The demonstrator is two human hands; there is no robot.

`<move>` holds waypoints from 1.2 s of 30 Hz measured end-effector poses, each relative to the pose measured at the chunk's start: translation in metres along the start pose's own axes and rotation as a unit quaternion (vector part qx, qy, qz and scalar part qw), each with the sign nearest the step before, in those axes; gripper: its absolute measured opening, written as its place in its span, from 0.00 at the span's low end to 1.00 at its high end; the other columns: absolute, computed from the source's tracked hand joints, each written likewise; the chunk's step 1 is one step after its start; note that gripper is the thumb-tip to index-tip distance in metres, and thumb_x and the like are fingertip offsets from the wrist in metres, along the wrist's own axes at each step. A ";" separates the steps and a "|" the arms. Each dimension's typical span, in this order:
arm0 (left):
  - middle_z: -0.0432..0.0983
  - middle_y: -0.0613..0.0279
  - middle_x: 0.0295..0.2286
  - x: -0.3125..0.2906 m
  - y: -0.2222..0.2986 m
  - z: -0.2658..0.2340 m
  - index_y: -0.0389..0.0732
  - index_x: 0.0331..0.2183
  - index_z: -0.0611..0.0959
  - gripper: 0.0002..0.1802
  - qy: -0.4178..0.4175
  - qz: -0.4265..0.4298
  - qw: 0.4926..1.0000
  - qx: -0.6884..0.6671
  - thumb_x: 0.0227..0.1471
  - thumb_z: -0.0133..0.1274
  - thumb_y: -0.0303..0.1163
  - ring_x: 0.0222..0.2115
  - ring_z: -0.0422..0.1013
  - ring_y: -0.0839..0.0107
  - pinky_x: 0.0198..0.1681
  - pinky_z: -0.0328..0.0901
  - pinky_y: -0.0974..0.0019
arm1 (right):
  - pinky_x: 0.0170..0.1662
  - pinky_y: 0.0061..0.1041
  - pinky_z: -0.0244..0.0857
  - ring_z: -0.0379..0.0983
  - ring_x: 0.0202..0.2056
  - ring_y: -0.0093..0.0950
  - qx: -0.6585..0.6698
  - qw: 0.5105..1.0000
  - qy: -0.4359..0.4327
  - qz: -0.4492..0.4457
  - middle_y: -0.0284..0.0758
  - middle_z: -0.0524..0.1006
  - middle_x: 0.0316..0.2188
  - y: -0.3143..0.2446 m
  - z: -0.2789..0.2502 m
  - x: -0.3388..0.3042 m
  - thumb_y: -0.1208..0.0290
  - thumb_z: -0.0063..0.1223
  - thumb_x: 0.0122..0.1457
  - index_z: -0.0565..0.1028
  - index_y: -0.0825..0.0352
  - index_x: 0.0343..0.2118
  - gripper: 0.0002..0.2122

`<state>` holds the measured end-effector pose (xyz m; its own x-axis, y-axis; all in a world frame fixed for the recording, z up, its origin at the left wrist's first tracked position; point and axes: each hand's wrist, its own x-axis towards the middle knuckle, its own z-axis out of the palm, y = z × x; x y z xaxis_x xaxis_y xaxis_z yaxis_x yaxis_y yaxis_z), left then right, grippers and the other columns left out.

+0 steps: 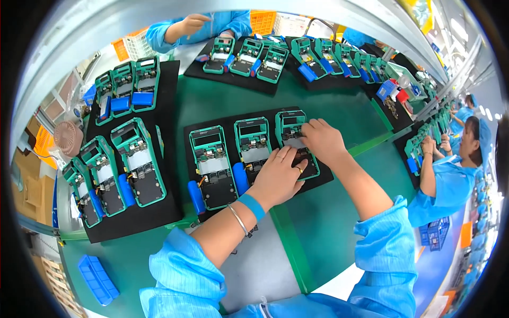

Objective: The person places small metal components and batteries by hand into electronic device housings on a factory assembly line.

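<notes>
On a black foam mat [212,216] lie three green-framed device housings with black insides and circuit parts. Both my hands are at the rightmost housing [289,117]. My left hand [280,176] rests across its lower half, fingers bent close together over the near left part. My right hand [322,140] is closed at its upper right edge, fingertips curled down inside the frame; what they pinch is hidden. The middle housing [253,153] and left housing [214,167] each have a blue cylindrical battery pack [196,197] on wires beside them.
More such housings lie on black mats at left [139,161], far left [123,87] and the far side [246,58]. A blue tray [98,280] sits near left, a pink fan [68,137] beyond. A co-worker's hand [195,24] is across the table; another person [450,164] works right.
</notes>
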<state>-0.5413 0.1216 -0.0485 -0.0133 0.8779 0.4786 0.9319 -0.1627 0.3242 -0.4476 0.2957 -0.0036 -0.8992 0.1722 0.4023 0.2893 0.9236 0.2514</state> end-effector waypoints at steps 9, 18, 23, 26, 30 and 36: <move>0.58 0.42 0.59 -0.102 0.023 -0.096 0.41 0.57 0.72 0.32 0.110 -0.178 0.974 -0.084 0.50 0.60 0.35 0.60 0.55 0.44 0.62 0.53 0.50 | 0.29 0.31 0.71 0.78 0.28 0.36 0.387 0.809 -0.098 0.431 0.38 0.78 0.32 0.006 -0.012 -0.108 0.65 0.52 0.64 0.73 0.66 0.42 0.10; 0.64 0.53 0.54 -0.165 0.029 -0.103 0.34 0.64 0.56 0.42 0.116 -0.443 0.818 -0.348 0.55 0.58 0.34 0.55 0.61 0.65 0.53 0.61 0.65 | 0.25 0.22 0.70 0.76 0.26 0.24 0.563 0.682 0.004 0.466 0.34 0.73 0.28 -0.020 -0.013 -0.127 0.71 0.51 0.64 0.68 0.69 0.56 0.19; 0.61 0.51 0.59 -0.140 0.047 -0.096 0.38 0.66 0.50 0.44 0.088 -0.500 0.718 -0.475 0.58 0.54 0.40 0.54 0.64 0.65 0.49 0.64 0.63 | 0.24 0.21 0.69 0.75 0.25 0.23 0.534 0.679 0.036 0.502 0.33 0.74 0.27 0.001 -0.024 -0.181 0.72 0.50 0.64 0.70 0.70 0.56 0.18; 0.60 0.51 0.60 -0.125 0.078 -0.079 0.38 0.67 0.46 0.47 0.003 -0.465 0.730 -0.501 0.57 0.54 0.38 0.51 0.67 0.68 0.43 0.67 0.65 | 0.23 0.19 0.66 0.74 0.25 0.21 0.507 0.676 0.020 0.534 0.32 0.75 0.27 0.026 -0.045 -0.230 0.72 0.51 0.63 0.72 0.70 0.54 0.17; 0.44 0.48 0.66 -0.110 0.125 -0.042 0.43 0.68 0.41 0.51 -0.108 -0.415 0.713 -0.554 0.57 0.56 0.38 0.59 0.61 0.59 0.48 0.69 0.53 | 0.22 0.17 0.65 0.72 0.23 0.19 0.454 0.680 0.028 0.575 0.30 0.74 0.26 0.062 -0.072 -0.307 0.71 0.51 0.63 0.73 0.70 0.54 0.17; 0.52 0.47 0.63 -0.073 0.178 0.015 0.37 0.67 0.40 0.53 -0.126 -0.389 0.698 -0.589 0.56 0.57 0.40 0.52 0.66 0.62 0.40 0.71 0.62 | 0.21 0.17 0.64 0.71 0.22 0.18 0.369 0.675 0.064 0.636 0.28 0.73 0.24 0.114 -0.076 -0.383 0.71 0.52 0.62 0.75 0.69 0.52 0.16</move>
<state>-0.3687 0.0353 -0.0374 -0.1461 0.9342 -0.3255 -0.2666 0.2796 0.9224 -0.0451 0.3089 -0.0618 -0.0279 0.9990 -0.0353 0.5158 -0.0159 -0.8566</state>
